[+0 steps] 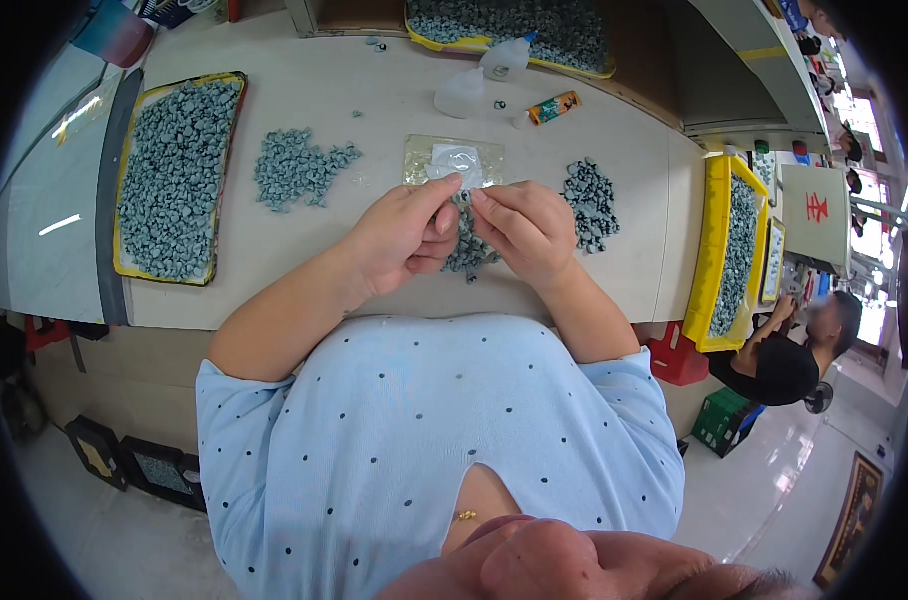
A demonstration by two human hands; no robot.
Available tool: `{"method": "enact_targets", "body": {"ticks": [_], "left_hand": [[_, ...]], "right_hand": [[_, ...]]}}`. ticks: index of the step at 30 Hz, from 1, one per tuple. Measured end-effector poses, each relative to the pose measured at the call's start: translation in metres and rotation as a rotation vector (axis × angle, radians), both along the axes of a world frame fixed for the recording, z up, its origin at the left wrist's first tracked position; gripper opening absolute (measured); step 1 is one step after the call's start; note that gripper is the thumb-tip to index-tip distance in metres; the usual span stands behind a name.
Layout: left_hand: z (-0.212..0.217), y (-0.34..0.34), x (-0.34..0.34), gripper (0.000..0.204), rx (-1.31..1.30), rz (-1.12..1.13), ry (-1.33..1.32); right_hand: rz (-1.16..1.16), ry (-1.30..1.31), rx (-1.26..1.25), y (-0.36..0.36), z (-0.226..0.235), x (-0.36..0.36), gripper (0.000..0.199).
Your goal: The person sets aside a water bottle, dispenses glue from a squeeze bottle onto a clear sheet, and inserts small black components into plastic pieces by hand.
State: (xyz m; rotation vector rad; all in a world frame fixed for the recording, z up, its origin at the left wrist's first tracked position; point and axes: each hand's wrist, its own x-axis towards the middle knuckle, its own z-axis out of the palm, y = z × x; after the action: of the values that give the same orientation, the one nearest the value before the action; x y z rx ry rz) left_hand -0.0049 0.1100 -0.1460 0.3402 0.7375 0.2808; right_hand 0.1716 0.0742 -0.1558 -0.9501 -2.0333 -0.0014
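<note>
Both hands meet at the front of a clear pad [414, 160], on which a white sheet with a glossy clear blob [461, 160] lies. My left hand [404, 237] is closed, thumb and forefinger pinched and the other fingers curled; what it grips is too small to name. My right hand [529, 228] pinches a small dark grey-green piece [464, 198] at its fingertips, close against the left fingertips. Beneath the hands lies a heap of small grey-green pieces [466, 255]. A looser pile [299, 168] spreads to the left, and a darker pile [591, 205] sits beside my right hand.
A yellow-rimmed tray [242, 110] full of pieces lies at left, another [444, 42] at the back. Two squeeze bottles [461, 95] and an orange-green tube [554, 107] stand or lie behind the pad. A yellow crate [709, 240] is at right, with a seated person [789, 365] beyond.
</note>
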Motion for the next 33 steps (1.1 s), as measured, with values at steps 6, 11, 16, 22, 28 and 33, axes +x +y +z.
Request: {"method": "enact_targets", "body": {"ticks": [6, 11, 16, 22, 28, 33], "left_hand": [[-0.002, -0.002, -0.004, 0.042, -0.023, -0.037, -0.040], [-0.001, 0.000, -0.007, 0.042, -0.077, -0.063, -0.088], [0.002, 0.000, -0.009, 0.041, -0.117, -0.061, -0.124], [0.003, 0.002, -0.012, 0.041, -0.119, -0.059, -0.133], [0.003, 0.002, -0.012, 0.041, -0.114, -0.057, -0.127], [0.001, 0.001, -0.012, 0.041, -0.116, -0.051, -0.142]], "right_hand": [[0.022, -0.030, 0.024, 0.000, 0.001, -0.004, 0.022], [0.042, -0.028, 0.049, 0.002, -0.003, -0.005, 0.023], [0.066, 0.001, 0.065, 0.002, -0.001, -0.007, 0.022], [0.043, 0.086, 0.013, 0.001, -0.002, -0.008, 0.025], [0.083, 0.044, 0.049, 0.005, -0.004, -0.009, 0.024], [0.074, -0.023, 0.082, 0.005, -0.003, -0.008, 0.026]]}}
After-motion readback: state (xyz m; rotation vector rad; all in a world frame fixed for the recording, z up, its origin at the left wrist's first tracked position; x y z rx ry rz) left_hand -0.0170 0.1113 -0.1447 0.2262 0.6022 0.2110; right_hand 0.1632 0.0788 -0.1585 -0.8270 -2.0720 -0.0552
